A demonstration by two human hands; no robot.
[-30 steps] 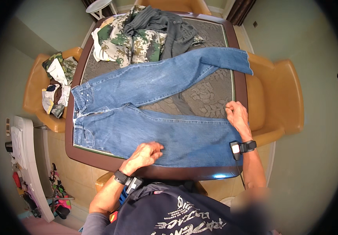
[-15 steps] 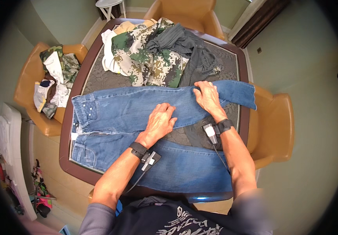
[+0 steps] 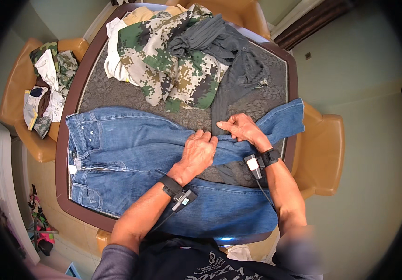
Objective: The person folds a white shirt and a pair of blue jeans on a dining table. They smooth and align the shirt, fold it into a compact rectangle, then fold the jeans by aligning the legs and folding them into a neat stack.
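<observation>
A pair of blue jeans (image 3: 135, 140) lies spread across the table, waistband at the left and the two legs running right. My left hand (image 3: 197, 150) is closed on the far leg near its middle, with the denim bunched up at the fingers. Further right along the same leg, my right hand (image 3: 243, 128) pinches the cloth at its far edge, thumb pointing left. Between and around my hands the leg is gathered narrow, and its hem end lies over the table's right rim. The near leg lies flat along the front edge.
Beyond the jeans, a camouflage garment (image 3: 149, 60) and a dark grey garment (image 3: 240, 65) lie heaped on the table (image 3: 103, 91). On a tan chair (image 3: 14, 102) at the left are more clothes (image 3: 47, 93). Another tan chair (image 3: 322, 149) stands at the right.
Both hands went from lying on the far leg to gripping it. The leg's far edge was drawn toward me and bunched. The view shifted, so the table appears larger.
</observation>
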